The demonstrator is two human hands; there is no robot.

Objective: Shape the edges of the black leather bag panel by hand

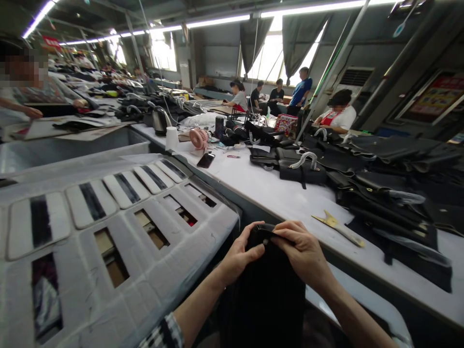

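A black bag piece (268, 290), seemingly of leather, hangs in front of me, its upper edge held in both hands. My left hand (241, 251) grips the left side of that edge, with the thumb beside a small shiny metal bit. My right hand (300, 246) pinches the right side of the same edge between thumb and fingers. The lower part of the piece runs down into dark shadow, and its full shape is hidden. On the white worktable to the right of my hands lies a yellow-headed hand tool (337, 229).
Black handbags (302, 166) and black leather pieces are piled along the white table (232, 179). A phone (206, 160), a pink fan (198, 138) and a kettle (160, 121) stand farther back. At left is a padded white surface (145, 285) with rectangular cutouts. Several people work around.
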